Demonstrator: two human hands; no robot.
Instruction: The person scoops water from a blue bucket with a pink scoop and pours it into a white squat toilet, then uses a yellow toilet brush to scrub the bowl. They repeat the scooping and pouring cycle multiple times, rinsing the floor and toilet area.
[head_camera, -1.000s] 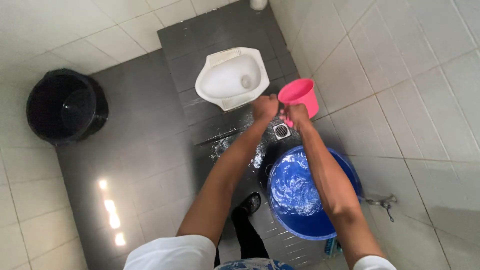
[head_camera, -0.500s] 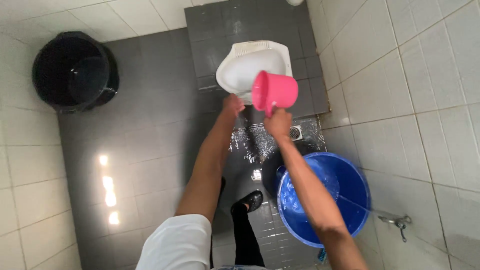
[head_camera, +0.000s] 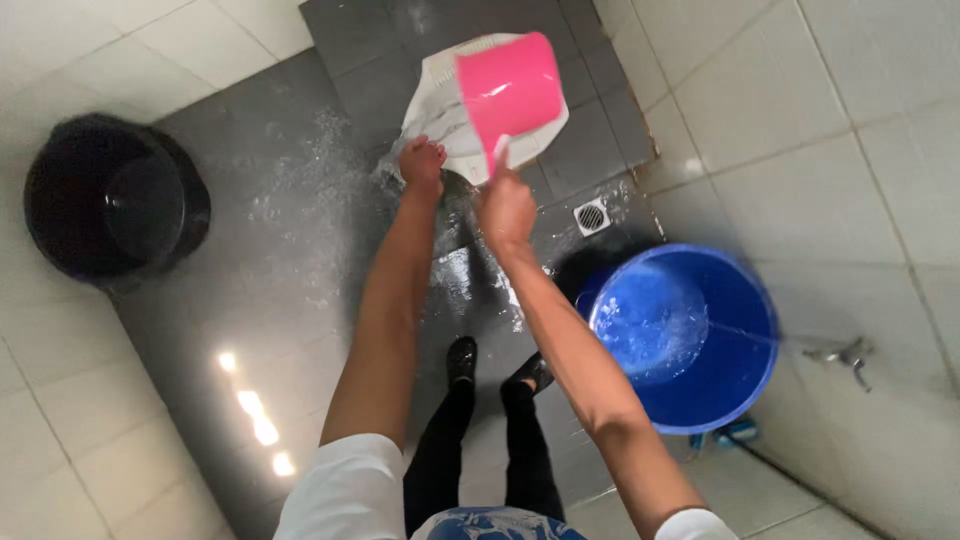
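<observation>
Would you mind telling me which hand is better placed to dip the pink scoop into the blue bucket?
The right hand, most likely: it already grips the pink scoop by its handle, and the blue bucket stands on that side. The left hand is empty, over the white squat pan.

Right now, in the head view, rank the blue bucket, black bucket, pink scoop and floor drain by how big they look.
1. Blue bucket and black bucket: look alike, unranked.
2. Pink scoop, nearer the camera, so unsure.
3. Floor drain.

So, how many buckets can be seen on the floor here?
2. The black bucket stands at the left by the wall; the blue bucket, holding water, stands at the right under the tap.
</observation>
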